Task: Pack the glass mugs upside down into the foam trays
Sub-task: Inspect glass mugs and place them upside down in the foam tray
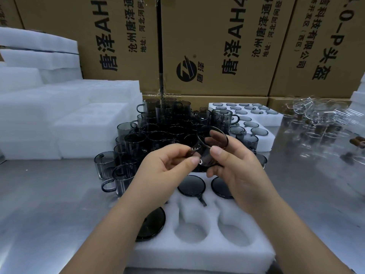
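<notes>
I hold one smoky grey glass mug tilted in the air above the near foam tray. My right hand grips its body, with fingers curled round it. My left hand pinches its handle side. In the tray, three mugs sit upside down: one in the middle, one to its right, one at the left. Two round pockets in front are bare. A crowd of upright grey mugs stands behind my hands.
A filled foam tray of upside-down mugs lies at the back right. Stacks of white foam trays stand on the left. Clear glassware sits at the right on the steel table. Cardboard boxes form the back wall.
</notes>
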